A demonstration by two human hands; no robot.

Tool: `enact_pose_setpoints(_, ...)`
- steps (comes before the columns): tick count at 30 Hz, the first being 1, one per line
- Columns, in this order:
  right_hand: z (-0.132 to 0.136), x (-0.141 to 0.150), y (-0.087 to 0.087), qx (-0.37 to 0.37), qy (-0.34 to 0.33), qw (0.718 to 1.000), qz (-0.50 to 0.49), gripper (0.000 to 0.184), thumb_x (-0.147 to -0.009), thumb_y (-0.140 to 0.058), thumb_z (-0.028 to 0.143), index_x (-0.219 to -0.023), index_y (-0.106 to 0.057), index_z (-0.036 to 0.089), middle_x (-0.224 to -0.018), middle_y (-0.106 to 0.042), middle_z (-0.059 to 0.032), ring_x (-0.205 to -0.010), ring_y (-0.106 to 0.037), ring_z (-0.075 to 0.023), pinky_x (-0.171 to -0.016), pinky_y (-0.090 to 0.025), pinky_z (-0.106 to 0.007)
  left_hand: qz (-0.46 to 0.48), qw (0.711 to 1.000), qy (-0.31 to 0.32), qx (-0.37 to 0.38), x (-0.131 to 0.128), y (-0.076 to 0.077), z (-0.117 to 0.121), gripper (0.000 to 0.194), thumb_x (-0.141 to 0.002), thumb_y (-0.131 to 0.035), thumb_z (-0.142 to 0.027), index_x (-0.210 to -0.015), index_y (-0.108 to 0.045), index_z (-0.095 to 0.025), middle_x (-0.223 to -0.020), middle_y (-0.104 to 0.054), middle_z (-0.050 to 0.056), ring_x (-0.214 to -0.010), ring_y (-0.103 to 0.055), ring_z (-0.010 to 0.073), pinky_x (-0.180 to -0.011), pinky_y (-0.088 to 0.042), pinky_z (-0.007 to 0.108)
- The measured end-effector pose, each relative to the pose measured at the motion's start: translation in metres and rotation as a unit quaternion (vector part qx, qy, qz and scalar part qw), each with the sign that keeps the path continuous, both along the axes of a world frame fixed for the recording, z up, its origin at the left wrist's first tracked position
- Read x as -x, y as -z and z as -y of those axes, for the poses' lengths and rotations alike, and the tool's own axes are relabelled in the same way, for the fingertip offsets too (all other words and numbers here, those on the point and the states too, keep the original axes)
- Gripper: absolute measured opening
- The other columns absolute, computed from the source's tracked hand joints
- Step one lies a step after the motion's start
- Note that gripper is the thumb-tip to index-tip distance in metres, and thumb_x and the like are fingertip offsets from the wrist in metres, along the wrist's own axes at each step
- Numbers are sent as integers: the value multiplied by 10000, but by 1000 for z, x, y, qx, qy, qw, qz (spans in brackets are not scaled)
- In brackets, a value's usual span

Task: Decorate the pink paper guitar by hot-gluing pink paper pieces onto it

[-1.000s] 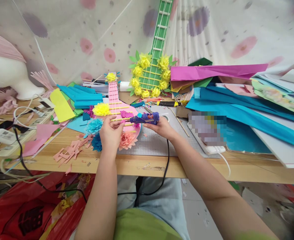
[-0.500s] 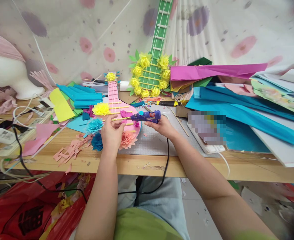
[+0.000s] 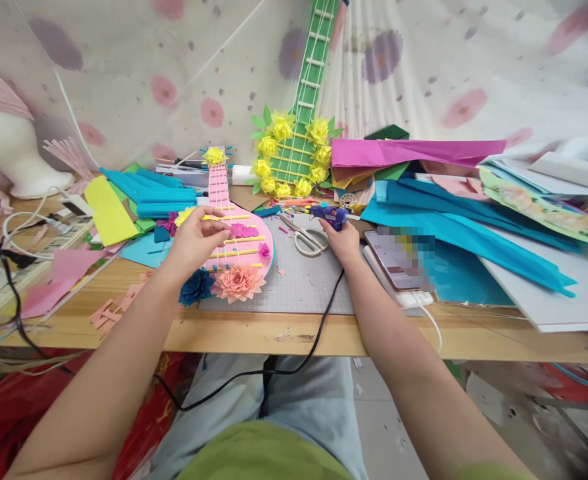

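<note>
My right hand (image 3: 343,239) is wrapped around a blue hot glue gun (image 3: 328,215), held over the right side of the cutting mat with its nozzle toward the left. My left hand (image 3: 201,235) is over the pink paper guitar (image 3: 254,267), thumb and fingers drawn together; whatever they pinch, if anything, is too small to make out. Just right of those fingertips, magenta paper petals (image 3: 244,231) lie on the guitar. A coral paper flower (image 3: 239,283) and a dark blue one (image 3: 197,287) decorate its lower edge. The left hand partly covers a yellow flower (image 3: 184,216).
Scissors (image 3: 310,241) rest on the grey cutting mat (image 3: 294,293). A phone (image 3: 391,257) lies to the right, beside blue paper (image 3: 454,220). Behind stands a green paper guitar (image 3: 299,157). The gun's black cord (image 3: 319,337) hangs over the table edge. Coral scraps (image 3: 111,313) lie left.
The glue gun has moved right, away from my left hand, uncovering the scissors. My left hand has shifted slightly left and up over the guitar. The view has turned a little right.
</note>
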State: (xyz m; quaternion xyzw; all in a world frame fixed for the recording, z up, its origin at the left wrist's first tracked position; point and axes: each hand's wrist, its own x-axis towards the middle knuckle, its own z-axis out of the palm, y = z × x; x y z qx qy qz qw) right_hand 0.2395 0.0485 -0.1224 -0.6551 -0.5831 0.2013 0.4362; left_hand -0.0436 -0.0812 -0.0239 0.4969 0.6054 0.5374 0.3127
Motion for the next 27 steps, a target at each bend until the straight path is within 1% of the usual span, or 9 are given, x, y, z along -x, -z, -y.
enact_pose_setpoints(6, 1, 3, 1, 45, -7, 996, 70, 452, -758, -619, 540, -960, -702, 143, -949, -728, -168, -947, -665, -312, -837, -482, -400, -62, 995, 63, 36, -5, -25, -9, 499, -584, -787, -117, -1073, -696, -161, -732, -717, 51, -747, -688, 209, -711, -552, 328)
enact_pose_setpoints(9, 1, 1, -1, 52, -6, 996, 76, 436, -749, -631, 525, -948, -685, 140, -921, -715, -166, -946, -653, -318, -839, -476, -414, -145, 982, 110, 47, -12, -31, -18, 490, -608, -762, -100, -1090, -714, -175, -741, -730, 50, -721, -689, 211, -699, -550, 325)
enact_pose_setpoints(11, 2, -1, -5, 9, 17, 997, 75, 500, -721, -660, 512, -1034, -647, 122, -960, -695, -173, -981, -629, -323, -861, -465, -437, -226, 963, 140, 39, -16, -33, -24, 450, -624, -740, -99, -1058, -731, -212, -716, -729, 20, -688, -684, 200, -699, -545, 312)
enact_pose_setpoints(13, 8, -2, -14, -89, 47, 993, 68, 592, -708, -671, 500, -1151, -578, 119, -1047, -664, -171, -1043, -589, -321, -911, -439, -474, -296, 941, 162, 25, -21, -34, -31, 426, -621, -725, -90, -1015, -744, -251, -695, -725, -10, -703, -686, 198, -726, -538, 302)
enact_pose_setpoints(15, 19, 2, -25, -195, 50, 978, 47, 596, -738, -642, 491, -1211, -518, 150, -1108, -634, -151, -1079, -558, -303, -957, -412, -493, -348, 921, 172, 21, -28, -36, -38, 412, -610, -709, -66, -967, -753, -266, -677, -718, -25, -732, -688, 204, -748, -522, 292)
enact_pose_setpoints(17, 34, 12, -36, -253, 8, 968, -4, 489, -792, -591, 465, -1188, -501, 192, -1078, -629, -121, -1044, -566, -264, -949, -426, -461, -392, 901, 182, 28, -35, -39, -43, 410, -606, -686, -35, -937, -759, -264, -665, -714, -25, -745, -684, 209, -756, -498, 277)
enact_pose_setpoints(19, 49, 28, -42, -253, -78, 962, -63, 366, -831, -549, 431, -1132, -492, 230, -978, -638, -82, -946, -592, -219, -890, -461, -406, -431, 878, 204, 35, -44, -41, -48, 421, -618, -658, -16, -943, -759, -265, -672, -715, -21, -759, -680, 211, -763, -474, 262)
enact_pose_setpoints(23, 66, 59, -39, -187, -237, 940, -162, 340, -785, -597, 364, -1062, -434, 252, -832, -630, -10, -788, -599, -159, -804, -484, -333, -504, 825, 254, 35, -58, -42, -56, 515, -642, -620, 5, -1050, -729, -289, -690, -712, -18, -781, -675, 205, -770, -447, 245)
enact_pose_setpoints(27, 65, 69, -29, -108, -304, 923, -209, 436, -701, -672, 361, -1027, -404, 249, -831, -629, 4, -746, -590, -144, -765, -489, -327, -535, 791, 295, 24, -63, -42, -60, 719, -657, -654, -43, -1317, -564, -314, -906, -738, -3, -831, -672, 186, -758, -444, 227)
